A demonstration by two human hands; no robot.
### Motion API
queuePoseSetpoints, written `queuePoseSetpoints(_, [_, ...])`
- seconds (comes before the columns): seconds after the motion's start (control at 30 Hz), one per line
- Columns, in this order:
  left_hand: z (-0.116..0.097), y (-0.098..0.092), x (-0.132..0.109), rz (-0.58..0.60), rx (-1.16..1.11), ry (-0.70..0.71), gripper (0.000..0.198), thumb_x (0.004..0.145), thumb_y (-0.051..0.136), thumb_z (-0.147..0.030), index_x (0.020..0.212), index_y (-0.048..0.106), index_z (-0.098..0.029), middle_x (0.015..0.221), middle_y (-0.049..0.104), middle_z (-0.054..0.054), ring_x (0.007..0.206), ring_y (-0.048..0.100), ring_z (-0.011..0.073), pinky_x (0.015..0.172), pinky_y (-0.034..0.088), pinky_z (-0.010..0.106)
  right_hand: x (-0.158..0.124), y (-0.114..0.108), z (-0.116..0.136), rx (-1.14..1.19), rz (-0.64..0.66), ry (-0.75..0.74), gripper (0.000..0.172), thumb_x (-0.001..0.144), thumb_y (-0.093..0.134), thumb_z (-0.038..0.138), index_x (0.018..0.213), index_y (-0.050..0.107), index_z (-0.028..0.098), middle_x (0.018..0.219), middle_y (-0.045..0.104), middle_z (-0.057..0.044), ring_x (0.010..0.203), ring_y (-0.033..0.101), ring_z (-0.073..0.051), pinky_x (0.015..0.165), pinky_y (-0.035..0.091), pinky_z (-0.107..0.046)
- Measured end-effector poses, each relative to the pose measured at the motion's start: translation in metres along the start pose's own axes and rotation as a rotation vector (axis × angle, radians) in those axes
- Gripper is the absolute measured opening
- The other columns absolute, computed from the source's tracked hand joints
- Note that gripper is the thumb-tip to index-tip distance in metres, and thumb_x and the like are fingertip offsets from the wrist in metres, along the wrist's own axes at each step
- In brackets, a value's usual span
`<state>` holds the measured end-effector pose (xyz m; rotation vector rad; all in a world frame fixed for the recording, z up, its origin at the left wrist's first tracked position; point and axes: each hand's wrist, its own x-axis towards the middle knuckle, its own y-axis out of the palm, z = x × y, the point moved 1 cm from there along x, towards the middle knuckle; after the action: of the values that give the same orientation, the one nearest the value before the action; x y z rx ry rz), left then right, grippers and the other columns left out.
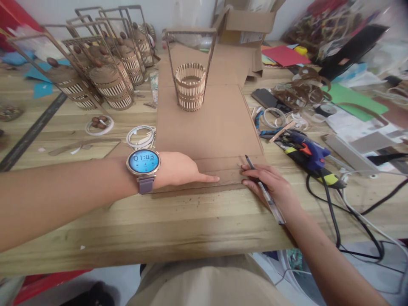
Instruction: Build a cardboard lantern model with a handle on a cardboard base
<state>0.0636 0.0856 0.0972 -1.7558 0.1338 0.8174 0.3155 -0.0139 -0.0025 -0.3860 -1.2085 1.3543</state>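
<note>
My left hand [178, 168], with a watch [143, 162] at its wrist, reaches over the near part of a brown cardboard sheet [208, 123]. Its index finger stretches out to the right over the cardboard, and the other fingers are mostly hidden. At the right near corner of the sheet, my right hand [270, 182] holds a pen [270, 199], its dark end angled up and away from me. Further back on the cardboard stands a small round basket [191, 87] of pale slats and brown bands, with a tall square handle.
Several lidded slatted baskets [111, 80] stand at the back left. Nearer lie tape rolls [140, 137], one around brown beads [99, 122]. To the right are a blue glue gun [309, 151] with cables, pliers [259, 121], brown strips [299, 91] and an open carton [248, 25].
</note>
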Motion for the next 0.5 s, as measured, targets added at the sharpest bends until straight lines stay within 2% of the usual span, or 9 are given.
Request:
queuePoseSetpoints(0.17, [-0.001,0.002,0.006,-0.012,0.038,-0.012,0.072,0.094,0.044,-0.009,0.144,0.033,-0.059,0.080,0.073,-0.001,0.062,0.057,0.0165,0.069,0.043,0.027,0.000,0.000,-0.001,0.025,-0.005,0.004,0.012,0.090,0.065,0.029,0.101,0.069,0.026,0.110,0.076,-0.007,0.099,0.071,-0.025,0.087,0.058,-0.043])
queuePoseSetpoints(0.27, [-0.001,0.000,0.012,-0.007,0.024,0.002,0.073,0.091,0.049,-0.009,0.141,0.037,-0.060,0.066,0.069,-0.003,0.057,0.055,0.0170,0.068,0.045,0.029,0.002,-0.007,0.007,0.011,-0.031,0.049,0.018,0.092,0.061,0.028,0.108,0.068,0.025,0.107,0.075,-0.008,0.097,0.071,-0.025,0.087,0.058,-0.041])
queuePoseSetpoints(0.33, [-0.001,-0.002,0.015,0.027,-0.007,-0.020,0.068,0.091,0.053,-0.013,0.141,0.041,-0.057,0.058,0.065,-0.003,0.055,0.055,0.0176,0.068,0.046,0.029,0.004,-0.015,0.019,-0.001,-0.059,0.114,0.021,0.095,0.056,0.028,0.113,0.067,0.025,0.106,0.075,-0.007,0.094,0.072,-0.024,0.083,0.058,-0.039])
queuePoseSetpoints(0.4, [0.001,-0.002,0.018,0.064,-0.030,-0.078,0.058,0.093,0.054,-0.021,0.140,0.045,-0.053,0.057,0.064,-0.002,0.057,0.058,0.0191,0.068,0.046,0.031,0.007,-0.023,0.038,0.029,-0.082,0.168,0.022,0.096,0.055,0.030,0.114,0.067,0.028,0.102,0.076,-0.005,0.091,0.073,-0.023,0.076,0.059,-0.036])
queuePoseSetpoints(0.5, [0.006,0.000,0.020,0.070,-0.004,-0.049,0.058,0.094,0.053,-0.025,0.144,0.040,-0.053,0.068,0.070,-0.001,0.065,0.062,0.0208,0.070,0.046,0.032,0.017,-0.027,0.075,0.251,-0.084,0.111,0.021,0.097,0.053,0.029,0.113,0.067,0.030,0.083,0.076,-0.003,0.081,0.073,-0.022,0.069,0.059,-0.032])
